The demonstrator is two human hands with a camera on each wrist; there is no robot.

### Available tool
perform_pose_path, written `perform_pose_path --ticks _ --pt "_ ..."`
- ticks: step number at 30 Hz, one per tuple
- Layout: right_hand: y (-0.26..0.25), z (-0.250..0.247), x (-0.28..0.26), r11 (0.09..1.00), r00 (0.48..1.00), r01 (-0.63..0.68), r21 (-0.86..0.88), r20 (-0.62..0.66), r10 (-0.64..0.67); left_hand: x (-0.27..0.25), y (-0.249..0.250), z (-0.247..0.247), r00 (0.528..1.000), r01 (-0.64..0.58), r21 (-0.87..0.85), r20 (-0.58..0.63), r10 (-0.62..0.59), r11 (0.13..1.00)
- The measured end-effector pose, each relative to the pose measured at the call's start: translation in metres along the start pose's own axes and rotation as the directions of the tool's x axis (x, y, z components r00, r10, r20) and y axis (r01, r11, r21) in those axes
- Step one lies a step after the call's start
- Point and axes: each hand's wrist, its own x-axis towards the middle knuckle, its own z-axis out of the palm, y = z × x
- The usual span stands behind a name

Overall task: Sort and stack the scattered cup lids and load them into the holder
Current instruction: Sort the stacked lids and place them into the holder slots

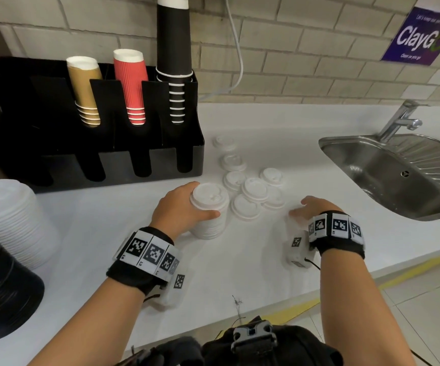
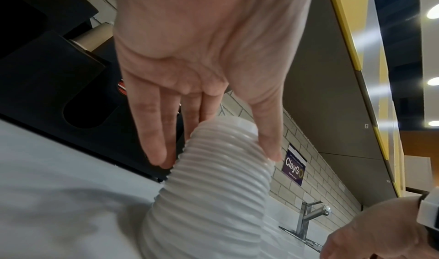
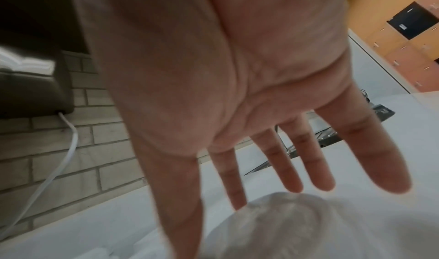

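Note:
A tall stack of white cup lids (image 1: 208, 207) (image 2: 213, 169) stands on the white counter. My left hand (image 1: 200, 200) (image 2: 213, 156) grips its top between thumb and fingers. To its right several loose white lids (image 1: 253, 190) lie scattered, some overlapping. My right hand (image 1: 311, 207) (image 3: 285, 169) hovers with spread, straight fingers over a blurred white lid (image 3: 285, 218) near the front of the scatter and holds nothing. The black holder (image 1: 95, 159) (image 2: 71, 94) stands at the back left; its front slots look dark.
Gold (image 1: 85, 88), red (image 1: 131, 85) and black (image 1: 174, 56) cup stacks fill the holder's rear slots. Large white lids (image 1: 10, 220) and black lids (image 1: 0, 286) are piled at the far left. A steel sink (image 1: 398, 175) with a tap (image 1: 401, 120) lies right.

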Motion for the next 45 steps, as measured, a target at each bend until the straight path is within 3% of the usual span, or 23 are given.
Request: perform_pose_path --ticks 7,12,15,19,26,33,39,45 --pt "0.000 0.004 0.000 0.996 0.993 0.085 0.039 0.074 -0.088 -0.001 0.001 -0.001 1.000 0.004 -0.004 0.010 -0.004 1.000" --pt "-0.011 -0.006 -0.008 0.979 0.989 0.134 0.154 -0.077 -0.123 -0.001 0.003 0.000 1.000 -0.008 0.019 0.001 0.008 1.000" --pt "-0.031 -0.017 -0.022 0.835 0.936 0.350 0.425 -0.138 -0.323 -0.001 0.003 0.000 1.000 -0.016 0.027 -0.025 0.016 1.000" --pt "-0.074 -0.008 -0.050 0.604 0.783 0.567 0.560 -0.140 -0.606 0.000 0.003 0.001 0.999 -0.028 0.015 -0.036 0.029 0.999" --pt "-0.121 0.006 -0.059 0.596 0.660 0.720 0.356 -0.085 -0.747 0.002 -0.001 0.004 0.997 -0.045 -0.064 -0.057 0.041 0.997" --pt "-0.138 0.000 -0.067 0.575 0.585 0.807 0.134 -0.053 -0.809 0.002 -0.002 0.006 0.997 -0.044 -0.087 -0.070 0.038 0.995" --pt "-0.145 -0.002 -0.073 0.565 0.567 0.824 0.040 -0.029 -0.823 0.004 -0.002 0.007 0.997 -0.025 -0.089 -0.070 0.019 0.996" --pt "-0.144 0.004 -0.072 0.582 0.582 0.813 0.018 -0.038 -0.812 0.000 0.003 0.004 0.999 -0.027 -0.063 -0.049 0.024 0.998"
